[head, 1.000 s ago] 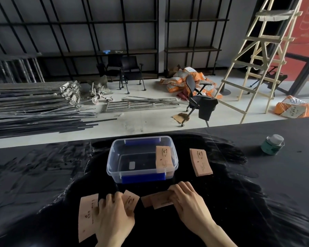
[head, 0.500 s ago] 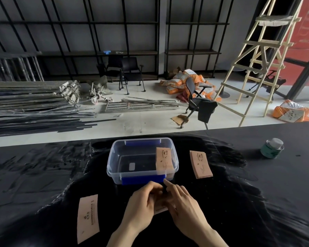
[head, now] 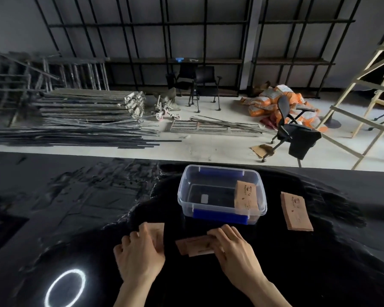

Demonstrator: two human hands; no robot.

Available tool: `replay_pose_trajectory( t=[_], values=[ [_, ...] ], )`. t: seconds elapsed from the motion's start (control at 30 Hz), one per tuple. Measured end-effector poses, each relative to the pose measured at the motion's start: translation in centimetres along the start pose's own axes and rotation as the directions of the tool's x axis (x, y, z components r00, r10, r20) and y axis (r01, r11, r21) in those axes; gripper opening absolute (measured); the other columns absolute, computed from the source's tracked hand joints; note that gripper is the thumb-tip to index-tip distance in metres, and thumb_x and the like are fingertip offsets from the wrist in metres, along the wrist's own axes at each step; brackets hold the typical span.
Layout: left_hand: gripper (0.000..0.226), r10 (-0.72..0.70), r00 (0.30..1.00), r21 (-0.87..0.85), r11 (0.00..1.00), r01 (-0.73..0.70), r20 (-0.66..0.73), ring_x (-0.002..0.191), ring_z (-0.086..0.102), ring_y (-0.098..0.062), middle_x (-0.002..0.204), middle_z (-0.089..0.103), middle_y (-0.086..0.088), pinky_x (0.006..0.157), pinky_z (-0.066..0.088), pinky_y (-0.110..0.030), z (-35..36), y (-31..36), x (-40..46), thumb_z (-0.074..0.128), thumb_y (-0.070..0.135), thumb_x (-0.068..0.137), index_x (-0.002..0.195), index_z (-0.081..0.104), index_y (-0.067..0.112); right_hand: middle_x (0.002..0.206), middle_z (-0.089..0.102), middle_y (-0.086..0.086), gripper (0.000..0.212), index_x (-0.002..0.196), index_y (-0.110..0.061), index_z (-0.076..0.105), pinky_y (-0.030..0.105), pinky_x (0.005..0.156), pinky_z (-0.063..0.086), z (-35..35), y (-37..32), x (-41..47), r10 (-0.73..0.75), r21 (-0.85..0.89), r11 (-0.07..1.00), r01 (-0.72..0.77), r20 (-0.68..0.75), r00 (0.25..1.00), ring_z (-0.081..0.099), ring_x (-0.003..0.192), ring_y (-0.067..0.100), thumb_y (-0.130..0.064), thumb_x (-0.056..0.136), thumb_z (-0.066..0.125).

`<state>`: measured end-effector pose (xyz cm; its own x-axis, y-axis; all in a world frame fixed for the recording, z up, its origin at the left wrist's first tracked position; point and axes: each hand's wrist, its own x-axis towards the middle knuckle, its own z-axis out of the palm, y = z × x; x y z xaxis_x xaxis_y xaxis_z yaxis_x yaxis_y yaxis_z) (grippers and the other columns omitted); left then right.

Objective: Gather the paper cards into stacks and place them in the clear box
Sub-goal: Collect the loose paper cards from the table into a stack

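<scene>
A clear box (head: 222,212) with blue latches stands on the black table, and a stack of brown paper cards (head: 246,198) leans inside at its right end. Another card stack (head: 296,211) lies flat to the right of the box. My right hand (head: 234,249) presses its fingers on a small pile of cards (head: 193,245) in front of the box. My left hand (head: 140,253) rests on a single card (head: 159,233) further left, covering most of it.
The black table (head: 75,207) is glossy, and a bright ring of light (head: 64,289) reflects near its front left. Beyond the far edge lie metal bars, chairs, orange sacks and a wooden ladder (head: 364,89) on the floor.
My hands have parted: the left moved left onto a single card, and the right stays on the pile. The view has shifted left, and the green tin is out of sight.
</scene>
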<state>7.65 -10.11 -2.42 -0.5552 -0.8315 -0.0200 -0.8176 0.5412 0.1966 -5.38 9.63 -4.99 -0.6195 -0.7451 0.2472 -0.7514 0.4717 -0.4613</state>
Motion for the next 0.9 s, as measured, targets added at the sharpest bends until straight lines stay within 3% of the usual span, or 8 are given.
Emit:
replay_pose_trajectory(
  t=[0.1,0.2,0.33,0.43,0.53,0.6,0.73,0.9],
  values=[
    [0.076,-0.023,0.998,-0.050,0.998,0.026,0.059,0.120,0.059,-0.021,0.126,0.065,0.003,0.101,0.045,-0.042,-0.1,-1.1,0.0,0.067,0.063,0.076,0.140,0.042,0.030,0.118,0.061,-0.011,0.027,0.130,-0.029,0.061,0.031,0.074,0.060,0.7,-1.0,0.6,-0.029,0.006,1.000,0.029,0.028,0.999,0.056,0.111,0.010,-0.028,0.103,0.061],
    [0.060,-0.026,0.998,-0.317,0.947,0.044,0.059,0.101,0.066,-0.021,0.117,0.062,0.004,0.086,0.051,-0.038,-0.2,-2.3,0.6,0.076,0.030,0.077,0.129,0.047,0.035,0.118,0.061,-0.011,0.025,0.129,-0.028,0.060,0.032,0.075,0.060,0.9,-1.2,0.9,-0.039,0.006,0.999,0.039,0.045,0.998,0.056,0.111,0.011,-0.030,0.104,0.059],
    [0.048,0.201,0.977,-0.516,0.830,-0.211,-0.076,0.088,0.069,-0.004,0.098,0.069,0.015,0.075,0.054,-0.028,-0.4,-2.1,1.5,0.071,0.001,0.082,0.110,0.063,0.040,0.119,0.060,-0.010,0.026,0.129,-0.029,0.059,0.034,0.078,0.060,0.8,-1.1,0.9,-0.037,-0.002,0.999,0.037,0.057,0.998,0.055,0.112,0.012,-0.034,0.104,0.059],
    [0.037,0.447,0.894,-0.606,0.719,-0.340,0.031,0.097,0.068,0.004,0.100,0.074,0.021,0.088,0.056,-0.023,-1.0,0.4,1.3,0.061,0.004,0.090,0.103,0.072,0.037,0.121,0.060,-0.008,0.028,0.129,-0.026,0.056,0.033,0.080,0.061,0.9,-1.3,0.8,-0.005,0.000,1.000,0.005,0.059,0.998,0.057,0.114,0.014,-0.034,0.103,0.059],
    [0.024,0.576,0.802,-0.605,0.698,-0.383,0.157,0.099,0.067,0.005,0.104,0.072,0.022,0.091,0.056,-0.028,-0.5,2.8,0.4,0.058,0.027,0.092,0.109,0.068,0.040,0.138,0.056,-0.009,0.046,0.143,-0.025,0.047,0.027,0.092,0.059,1.0,-1.3,0.8,0.081,0.045,0.996,-0.083,0.043,0.996,0.056,0.126,0.010,-0.032,0.101,0.063],
    [0.028,0.606,0.768,-0.567,0.713,-0.412,0.204,0.099,0.067,0.006,0.108,0.070,0.025,0.091,0.058,-0.027,0.2,3.8,-0.2,0.066,0.035,0.088,0.114,0.062,0.044,0.145,0.051,-0.011,0.061,0.152,-0.027,0.037,0.026,0.098,0.056,0.8,-1.2,0.8,0.106,0.068,0.992,-0.111,0.063,0.992,0.051,0.133,0.008,-0.031,0.098,0.065],
    [0.044,0.616,0.764,-0.375,0.765,-0.523,0.193,0.101,0.068,0.000,0.115,0.064,0.026,0.089,0.058,-0.029,0.8,5.0,-0.4,0.069,0.022,0.085,0.117,0.054,0.048,0.140,0.052,-0.014,0.070,0.153,-0.030,0.037,0.024,0.100,0.054,-0.1,-0.4,-0.1,0.130,0.099,0.986,-0.132,0.026,0.991,0.050,0.130,0.006,-0.033,0.092,0.071],
    [0.049,0.655,0.751,-0.508,0.675,-0.535,0.079,0.102,0.065,0.007,0.112,0.066,0.031,0.090,0.056,-0.020,0.8,7.9,-1.3,0.070,0.021,0.083,0.120,0.057,0.049,0.115,0.071,-0.023,0.076,0.141,-0.040,0.044,0.016,0.089,0.058,-1.6,2.5,-2.4,0.324,0.402,0.875,-0.269,-0.073,0.943,0.069,0.108,-0.003,-0.028,0.080,0.089]
  ],
)
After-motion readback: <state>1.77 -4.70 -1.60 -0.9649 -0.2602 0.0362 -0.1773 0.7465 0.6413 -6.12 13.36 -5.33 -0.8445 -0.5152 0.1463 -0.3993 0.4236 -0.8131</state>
